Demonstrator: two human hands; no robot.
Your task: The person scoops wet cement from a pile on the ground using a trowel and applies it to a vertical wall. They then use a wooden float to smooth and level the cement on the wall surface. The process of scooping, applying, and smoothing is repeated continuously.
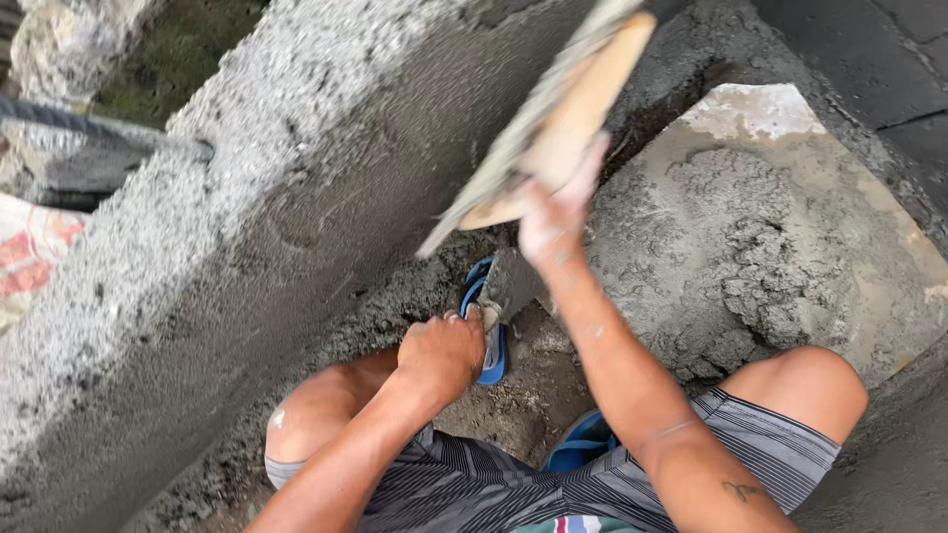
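A rough grey wall slants across the left half of the view, its face coated in wet, gritty plaster. To the right, a pile of mortar lies on a flat board on the ground, just beside the person's right knee.

The person squats facing the wall in striped shorts, both knees bare, with blue sandals on the feet below.

The right hand is raised at the end of an outstretched arm, its fingers wrapped tight about the lower end of a wooden float. The float rises up and to the right from the fist, tilted, its mortar-smeared face turned toward the wall and its lower corner jutting past the fingers toward the left. Whether the float touches the wall cannot be told.

The left hand is low, near the foot of the wall, fingers curled together around the handle of a trowel. The grey blade sticks out just beyond the fingertips, pointing up and right over the sandal.
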